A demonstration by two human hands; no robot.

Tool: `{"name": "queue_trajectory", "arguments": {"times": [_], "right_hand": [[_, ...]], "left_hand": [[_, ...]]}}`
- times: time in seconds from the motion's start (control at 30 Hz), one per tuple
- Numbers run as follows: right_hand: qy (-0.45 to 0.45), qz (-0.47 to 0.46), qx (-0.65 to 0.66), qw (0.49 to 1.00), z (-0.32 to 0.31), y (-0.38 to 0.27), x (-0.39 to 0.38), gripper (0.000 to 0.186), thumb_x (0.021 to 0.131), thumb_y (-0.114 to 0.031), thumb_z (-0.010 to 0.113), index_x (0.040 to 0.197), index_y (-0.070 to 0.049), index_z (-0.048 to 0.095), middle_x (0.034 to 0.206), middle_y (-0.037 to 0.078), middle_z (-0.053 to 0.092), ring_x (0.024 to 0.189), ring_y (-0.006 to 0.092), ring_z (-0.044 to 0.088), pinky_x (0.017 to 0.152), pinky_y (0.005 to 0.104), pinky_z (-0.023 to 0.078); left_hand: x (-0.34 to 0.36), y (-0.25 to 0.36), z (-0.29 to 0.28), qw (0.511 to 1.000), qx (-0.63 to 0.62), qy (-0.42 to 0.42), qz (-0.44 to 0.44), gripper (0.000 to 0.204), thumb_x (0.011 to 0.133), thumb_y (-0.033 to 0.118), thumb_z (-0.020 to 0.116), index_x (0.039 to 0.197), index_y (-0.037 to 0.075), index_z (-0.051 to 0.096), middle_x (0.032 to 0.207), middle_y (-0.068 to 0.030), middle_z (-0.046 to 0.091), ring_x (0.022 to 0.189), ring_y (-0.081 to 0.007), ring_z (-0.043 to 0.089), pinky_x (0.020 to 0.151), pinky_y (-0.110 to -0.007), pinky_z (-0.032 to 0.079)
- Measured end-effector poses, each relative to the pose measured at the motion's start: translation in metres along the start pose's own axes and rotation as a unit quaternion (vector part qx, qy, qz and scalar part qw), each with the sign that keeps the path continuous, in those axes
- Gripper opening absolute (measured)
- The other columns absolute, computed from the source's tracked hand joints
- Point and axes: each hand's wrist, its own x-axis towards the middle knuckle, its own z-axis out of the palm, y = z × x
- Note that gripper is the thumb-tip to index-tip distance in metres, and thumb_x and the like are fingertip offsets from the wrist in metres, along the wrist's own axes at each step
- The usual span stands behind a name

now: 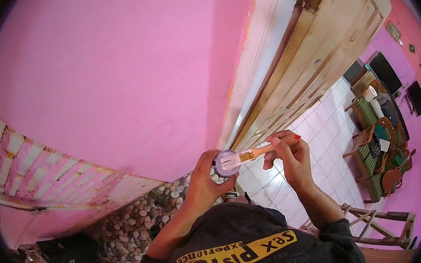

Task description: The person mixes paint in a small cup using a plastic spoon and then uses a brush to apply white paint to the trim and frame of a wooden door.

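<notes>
My left hand (pixel 206 180) is wrapped round a small round cup (pixel 228 170) with whitish paint inside. Between the fingers of my right hand (pixel 293 157) is the wooden handle of a paintbrush (pixel 260 151), which has a red tip and a brass-coloured ferrule. The brush's bristles, coated white, lie over the cup's mouth at its right side. Both hands are in front of my chest, close to the bottom of the white door frame (pixel 240 96).
A pink wall (pixel 116 79) fills the left, with a brick-patterned band (pixel 38 169) low on it. An open wooden door (pixel 309 57) stands at right. Pebbles (pixel 133 221) cover the ground left of me; white tiles (pixel 316 137) lie right. Striped chairs (pixel 369 167) and a wooden trestle (pixel 384 224) stand beyond.
</notes>
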Motion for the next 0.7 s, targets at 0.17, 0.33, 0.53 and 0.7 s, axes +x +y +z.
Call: {"name": "queue_trajectory", "arguments": {"times": [0.17,0.33,0.53,0.7], "right_hand": [[0.057,0.059,0.110,0.991,-0.016,0.021,0.006,0.024,0.106,-0.019,0.056,0.108,0.004,0.063,0.078,0.012,0.067,0.060,0.0225,0.066,0.058,0.0323,0.054],[0.081,0.089,0.168,0.978,-0.027,0.029,0.007,0.025,0.105,-0.020,0.056,0.108,0.003,0.063,0.079,0.012,0.067,0.062,0.0234,0.066,0.060,0.0347,0.054],[0.081,0.089,0.222,0.967,-0.038,0.030,0.021,0.024,0.105,-0.021,0.057,0.109,0.002,0.063,0.082,0.012,0.067,0.068,0.0229,0.067,0.063,0.0364,0.055],[0.091,0.037,0.234,0.967,-0.048,0.001,0.041,0.023,0.104,-0.021,0.061,0.107,0.002,0.064,0.083,0.012,0.068,0.069,0.0225,0.067,0.063,0.0359,0.054]], "left_hand": [[0.012,-0.014,0.013,0.998,0.021,0.030,0.056,0.065,0.073,0.016,0.089,0.128,0.002,0.057,0.120,-0.0172,0.064,0.112,-0.0309,0.066,0.098,-0.041,0.052],[0.025,-0.008,0.017,0.996,0.026,0.024,0.086,0.068,0.072,0.018,0.090,0.128,0.003,0.056,0.119,-0.0166,0.065,0.110,-0.0292,0.067,0.098,-0.041,0.052],[0.044,-0.003,0.022,0.997,0.020,0.019,0.066,0.061,0.073,0.017,0.088,0.123,0.000,0.058,0.117,-0.0169,0.063,0.109,-0.0320,0.067,0.095,-0.041,0.055],[0.047,-0.003,0.023,0.994,0.026,0.045,0.092,0.061,0.073,0.017,0.089,0.123,0.000,0.057,0.115,-0.0169,0.064,0.107,-0.0312,0.067,0.092,-0.041,0.055]]}}
